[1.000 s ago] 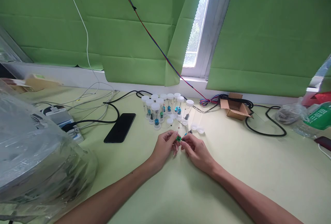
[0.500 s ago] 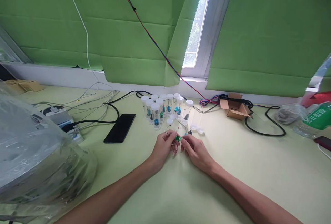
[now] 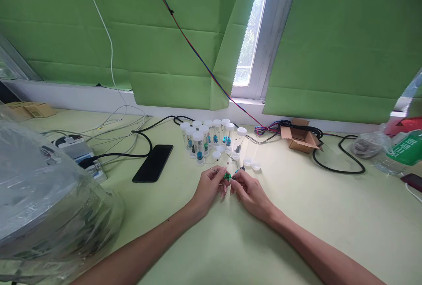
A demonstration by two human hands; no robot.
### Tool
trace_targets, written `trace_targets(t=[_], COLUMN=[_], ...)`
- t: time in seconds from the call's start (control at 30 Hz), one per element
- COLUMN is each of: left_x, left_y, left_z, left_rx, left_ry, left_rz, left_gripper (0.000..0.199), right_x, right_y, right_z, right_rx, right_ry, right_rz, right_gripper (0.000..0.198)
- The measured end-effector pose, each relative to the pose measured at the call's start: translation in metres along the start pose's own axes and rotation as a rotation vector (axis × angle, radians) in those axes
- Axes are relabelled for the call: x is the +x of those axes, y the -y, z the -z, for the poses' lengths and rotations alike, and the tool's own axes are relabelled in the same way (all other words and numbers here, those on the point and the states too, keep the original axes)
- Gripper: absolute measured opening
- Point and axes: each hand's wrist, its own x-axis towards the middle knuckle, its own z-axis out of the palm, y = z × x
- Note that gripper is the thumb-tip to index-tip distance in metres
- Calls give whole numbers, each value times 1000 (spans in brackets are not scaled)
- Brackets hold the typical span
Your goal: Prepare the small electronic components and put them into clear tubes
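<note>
Over the pale green table my left hand (image 3: 210, 185) pinches a small shiny green part (image 3: 227, 176); a thin metal pin sticks out to the left of its fingers. My right hand (image 3: 249, 188) is closed at the other end of the green part, thumb and forefinger together around something small and dark. Just beyond the fingers lie small blue and black pieces (image 3: 243, 168), partly covered by the right hand. Past them stands a group of clear tubes (image 3: 199, 148) with white caps, several holding blue or green parts. Loose white caps (image 3: 255, 167) lie beside the group.
A black phone (image 3: 152, 163) lies to the left, near a power strip (image 3: 94, 166) with cables. A plastic-wrapped object (image 3: 59, 206) fills the left side. At the back right are an open cardboard box (image 3: 300, 139), black cable loops and a green-labelled bottle (image 3: 405, 151).
The green part has turned slightly between the fingers, and my right fingertips have shifted a little around its end. Both arms keep their places.
</note>
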Motion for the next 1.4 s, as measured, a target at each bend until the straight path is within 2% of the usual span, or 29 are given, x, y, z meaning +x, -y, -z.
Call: trace_targets(t=[0.47, 0.7, 0.83, 1.4], left_x=[-1, 0, 1, 0], left_y=[-1, 0, 1, 0], left_z=[0, 0, 0, 1], left_rx=[13, -5, -6, 15], left_ry=[-5, -4, -5, 7], left_rz=[23, 13, 8, 17], left_gripper=[33, 32, 31, 32], right_x=[1, 0, 0, 0], right_y=[4, -2, -2, 4], right_z=[1, -1, -2, 2], right_rx=[-97, -2, -13, -72], right_ry=[-2, -14, -30, -2], right_rz=[5, 4, 30, 46], right_gripper=[37, 22, 20, 33])
